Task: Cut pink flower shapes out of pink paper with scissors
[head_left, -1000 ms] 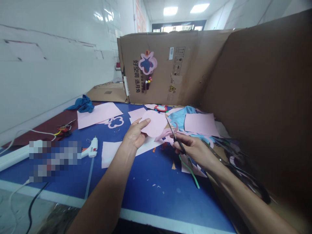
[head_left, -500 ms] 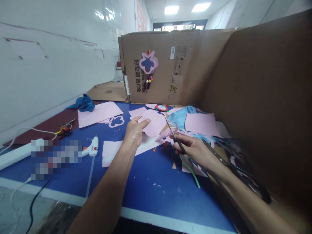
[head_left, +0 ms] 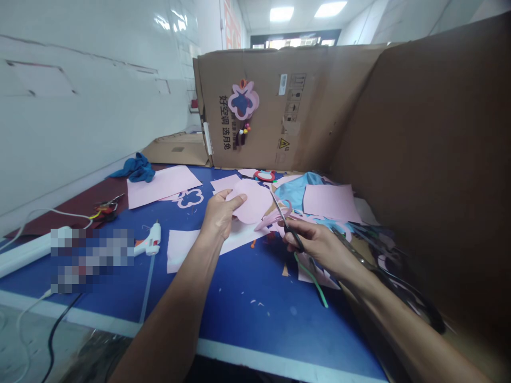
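Observation:
My left hand [head_left: 221,213] pinches a rounded pink paper cutout [head_left: 254,201] between thumb and fingers, above the table. To its right, my right hand [head_left: 313,242] is closed on a pair of scissors [head_left: 293,232] with dark handles, the blades pointing up and away beside the cutout's right edge. Whether the blades touch the paper I cannot tell. Curled pink paper strips [head_left: 273,218] lie just behind the blades. Under my left hand rests a pale pink sheet [head_left: 181,250]. A green pipe cleaner [head_left: 315,284] lies below my right hand.
At the left are a white glue gun [head_left: 151,239], a power strip [head_left: 35,250] with cables, and a blue cloth [head_left: 138,168]. Cardboard [head_left: 311,106] walls the back and right. A pink flower frame [head_left: 243,101] hangs on it. More pink sheets [head_left: 331,202] lie at the right.
Almost nothing differs. Both hands, the cutout and the scissors keep nearly the same places; the view has shifted very slightly.

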Motion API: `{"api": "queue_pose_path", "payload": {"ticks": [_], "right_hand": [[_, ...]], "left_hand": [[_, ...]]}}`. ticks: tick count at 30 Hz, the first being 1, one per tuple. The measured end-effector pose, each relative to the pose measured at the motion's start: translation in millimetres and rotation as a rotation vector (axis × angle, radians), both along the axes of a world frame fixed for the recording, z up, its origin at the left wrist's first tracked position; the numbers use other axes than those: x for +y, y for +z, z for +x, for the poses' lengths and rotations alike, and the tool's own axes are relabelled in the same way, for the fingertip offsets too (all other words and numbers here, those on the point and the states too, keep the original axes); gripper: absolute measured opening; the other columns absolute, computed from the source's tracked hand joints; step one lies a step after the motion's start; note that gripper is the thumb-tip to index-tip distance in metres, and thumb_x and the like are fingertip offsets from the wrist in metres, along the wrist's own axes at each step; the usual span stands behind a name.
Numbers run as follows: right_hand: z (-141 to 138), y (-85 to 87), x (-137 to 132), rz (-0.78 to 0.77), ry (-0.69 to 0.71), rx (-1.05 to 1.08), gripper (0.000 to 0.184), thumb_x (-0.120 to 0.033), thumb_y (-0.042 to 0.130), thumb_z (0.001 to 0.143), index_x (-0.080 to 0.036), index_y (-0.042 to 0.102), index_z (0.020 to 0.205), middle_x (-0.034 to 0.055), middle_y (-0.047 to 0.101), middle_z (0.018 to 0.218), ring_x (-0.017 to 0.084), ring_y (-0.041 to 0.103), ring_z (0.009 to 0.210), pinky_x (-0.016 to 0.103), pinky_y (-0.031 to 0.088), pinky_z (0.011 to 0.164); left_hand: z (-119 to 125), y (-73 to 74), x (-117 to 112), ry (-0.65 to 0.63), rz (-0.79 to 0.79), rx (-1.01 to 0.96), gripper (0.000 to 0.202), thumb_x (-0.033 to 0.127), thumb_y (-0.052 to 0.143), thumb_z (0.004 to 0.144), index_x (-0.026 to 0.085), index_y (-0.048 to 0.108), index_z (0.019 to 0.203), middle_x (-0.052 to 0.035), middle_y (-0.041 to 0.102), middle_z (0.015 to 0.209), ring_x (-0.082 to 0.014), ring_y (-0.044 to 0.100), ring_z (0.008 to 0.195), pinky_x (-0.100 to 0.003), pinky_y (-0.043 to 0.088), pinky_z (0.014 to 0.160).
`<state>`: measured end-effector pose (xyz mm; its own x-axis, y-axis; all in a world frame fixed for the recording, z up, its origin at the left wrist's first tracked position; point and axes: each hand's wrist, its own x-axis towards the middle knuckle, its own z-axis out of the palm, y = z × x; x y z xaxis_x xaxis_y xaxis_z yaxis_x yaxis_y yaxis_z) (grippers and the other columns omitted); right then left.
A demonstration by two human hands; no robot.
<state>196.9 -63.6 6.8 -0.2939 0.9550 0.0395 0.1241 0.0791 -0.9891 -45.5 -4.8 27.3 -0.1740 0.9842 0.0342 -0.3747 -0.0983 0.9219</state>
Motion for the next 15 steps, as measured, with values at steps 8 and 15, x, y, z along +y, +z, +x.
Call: {"api": "queue_pose_path", "payload": {"ticks": [8,15], "right_hand": [[0.9,3.9,-1.7,0.058,0.048,-0.073,0.045,-0.05,0.076,0.09,-0.026,0.079,0.128,0.0035,0.074,0.089,0.017,0.06,0.072,0.033,0.051,0.073],[-3.4,-0.1,-2.3,-0.018,-0.045,0.049,0.054,-0.05,0.085,0.08,-0.021,0.08,0.125,0.0042,0.075,0.092,0.016,0.061,0.069,0.033,0.053,0.07]], "left_hand": [[0.3,6.8,-3.2,0.012,-0.028,-0.028,0.037,0.02,0.091,0.059,0.016,0.076,0.092,-0.0084,0.08,0.089,-0.021,0.073,0.073,-0.033,0.058,0.072],[5.4,8.3,-3.6,-0.04,-0.075,-0.24,0.033,0.005,0.082,0.069,0.014,0.074,0.101,-0.0121,0.08,0.1,-0.0239,0.077,0.086,-0.04,0.063,0.086]]}}
